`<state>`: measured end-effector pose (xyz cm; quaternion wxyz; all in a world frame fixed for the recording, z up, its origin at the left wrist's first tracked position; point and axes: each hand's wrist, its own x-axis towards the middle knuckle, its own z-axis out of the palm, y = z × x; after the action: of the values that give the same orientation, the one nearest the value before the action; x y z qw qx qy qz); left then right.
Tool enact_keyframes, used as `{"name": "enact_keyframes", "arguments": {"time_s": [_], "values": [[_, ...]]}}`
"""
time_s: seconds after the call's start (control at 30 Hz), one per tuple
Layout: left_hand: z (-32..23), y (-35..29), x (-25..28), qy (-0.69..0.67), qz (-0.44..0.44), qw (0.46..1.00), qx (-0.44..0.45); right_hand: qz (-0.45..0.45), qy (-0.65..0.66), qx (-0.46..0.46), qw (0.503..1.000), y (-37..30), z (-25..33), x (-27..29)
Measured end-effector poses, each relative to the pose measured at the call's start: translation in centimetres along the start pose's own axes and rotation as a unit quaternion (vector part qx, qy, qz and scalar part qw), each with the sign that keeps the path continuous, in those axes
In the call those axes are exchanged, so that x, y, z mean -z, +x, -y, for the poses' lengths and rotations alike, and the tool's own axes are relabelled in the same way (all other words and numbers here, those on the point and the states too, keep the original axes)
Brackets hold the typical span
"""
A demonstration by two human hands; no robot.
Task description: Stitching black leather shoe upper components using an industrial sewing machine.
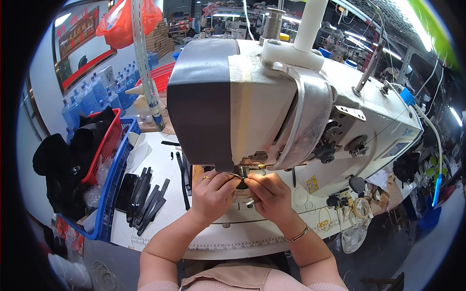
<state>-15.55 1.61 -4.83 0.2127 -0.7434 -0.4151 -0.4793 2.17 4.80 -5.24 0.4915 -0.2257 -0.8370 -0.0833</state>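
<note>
Both my hands meet below the needle area of a large white and dark grey sewing machine [206,104]. My left hand [213,194] is closed in a pinch, thumb and forefinger together, with a ring on one finger. Facing it, my right hand [268,194] pinches in the same way, its fingertips close to the left ones. A thin, narrow piece shows between the fingertips, too small to name. The metal presser parts [252,162] sit just above my fingers. Black strips [151,199] lie in a loose bunch on the white table [167,228], left of my left hand.
A blue basket [108,203] and a red basket [105,145] with black goods stand at the left edge. A ruler tape [233,246] runs along the front edge. Tape rolls [360,207] and yellow rings [326,220] lie at the right. Blue water bottles [90,94] stand behind.
</note>
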Motion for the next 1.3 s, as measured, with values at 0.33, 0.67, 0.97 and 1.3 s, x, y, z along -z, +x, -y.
{"name": "enact_keyframes", "arguments": {"time_s": [0.33,0.67,0.97,1.3], "values": [[0.3,0.0,0.4,0.013,0.023,1.0,-0.016,0.009,0.017,-0.026,0.999,-0.1,0.4,0.3],[0.5,-0.4,0.5,0.021,0.015,0.999,-0.028,-0.001,-0.155,-0.037,0.987,-3.2,-1.8,5.8],[-0.1,-0.1,0.6,0.022,0.026,0.998,-0.049,-0.24,-0.294,-0.303,0.874,-12.7,-8.8,13.9],[-0.7,-0.5,0.8,0.052,0.03,0.997,-0.049,-0.278,-0.221,-0.363,0.862,-12.9,-9.2,13.4]]}}
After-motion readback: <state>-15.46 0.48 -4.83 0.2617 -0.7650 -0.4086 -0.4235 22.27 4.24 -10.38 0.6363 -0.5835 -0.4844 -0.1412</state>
